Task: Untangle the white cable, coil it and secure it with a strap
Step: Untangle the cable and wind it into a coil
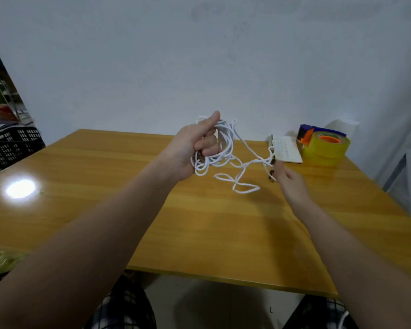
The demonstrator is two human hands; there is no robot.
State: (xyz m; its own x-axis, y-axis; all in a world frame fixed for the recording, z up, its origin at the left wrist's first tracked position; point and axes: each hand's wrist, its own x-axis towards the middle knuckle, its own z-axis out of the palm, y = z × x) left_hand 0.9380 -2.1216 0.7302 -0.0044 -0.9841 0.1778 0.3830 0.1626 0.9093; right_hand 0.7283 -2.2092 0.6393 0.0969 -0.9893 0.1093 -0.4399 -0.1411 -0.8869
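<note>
My left hand (pixel 195 148) is raised above the wooden table (pixel 199 222) and grips a bundle of loops of the white cable (pixel 223 148). More of the cable trails down to the right and lies in loose loops (pixel 244 186) on the tabletop. My right hand (pixel 287 179) is blurred and pinches the cable's far end near a small dark piece (pixel 272 173), just above the table. I cannot tell whether that dark piece is the strap.
A yellow tape roll in a blue and orange dispenser (pixel 323 143) stands at the table's back right, with a small white booklet (pixel 286 149) beside it. A black crate (pixel 14 146) sits off the left edge. The white wall is close behind.
</note>
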